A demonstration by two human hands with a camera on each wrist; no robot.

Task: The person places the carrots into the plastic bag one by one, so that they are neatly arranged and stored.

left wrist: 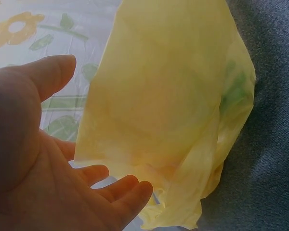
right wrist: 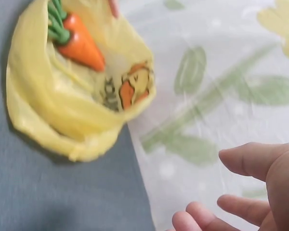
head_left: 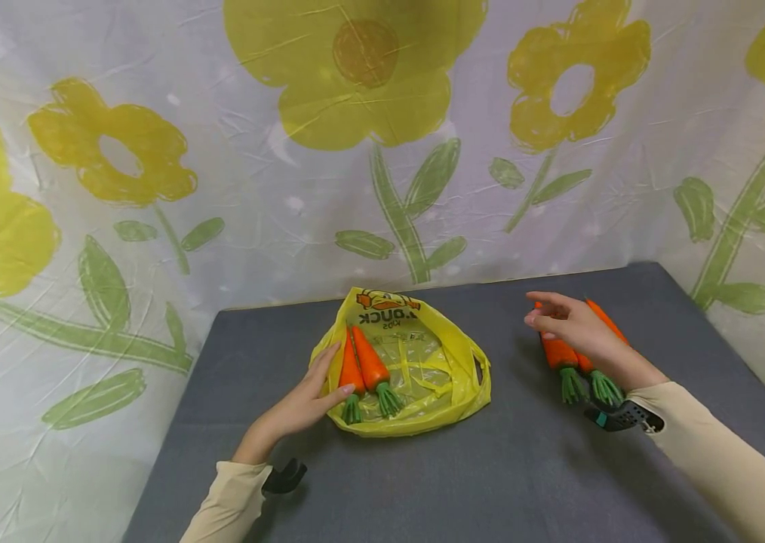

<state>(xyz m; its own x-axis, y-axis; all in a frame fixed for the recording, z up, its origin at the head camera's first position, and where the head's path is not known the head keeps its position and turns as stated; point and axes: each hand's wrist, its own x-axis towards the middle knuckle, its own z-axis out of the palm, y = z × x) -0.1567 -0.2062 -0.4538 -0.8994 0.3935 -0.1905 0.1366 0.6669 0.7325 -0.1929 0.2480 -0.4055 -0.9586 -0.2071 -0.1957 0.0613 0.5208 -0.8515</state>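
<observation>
A yellow plastic bag (head_left: 460,392) with a duck print lies with its mouth spread wide on the dark table. Inside it, side by side, are two orange carrots (head_left: 370,362) with green tops. My left hand (head_left: 296,407) is at the bag's left side, fingers loosely extended; whether they touch the plastic I cannot tell. To the right, two more carrots (head_left: 559,353) lie close together, partly hidden by my right hand (head_left: 586,332). That hand is above them with slightly bent fingers and nothing in its grasp, as the right wrist view also shows.
The dark cloth-covered table (head_left: 437,490) ends at a pale curtain (head_left: 274,249) printed with yellow flowers, which hangs behind and along the sides. A black wrist strap (head_left: 620,416) shows at the right sleeve and another (head_left: 284,477) at the left.
</observation>
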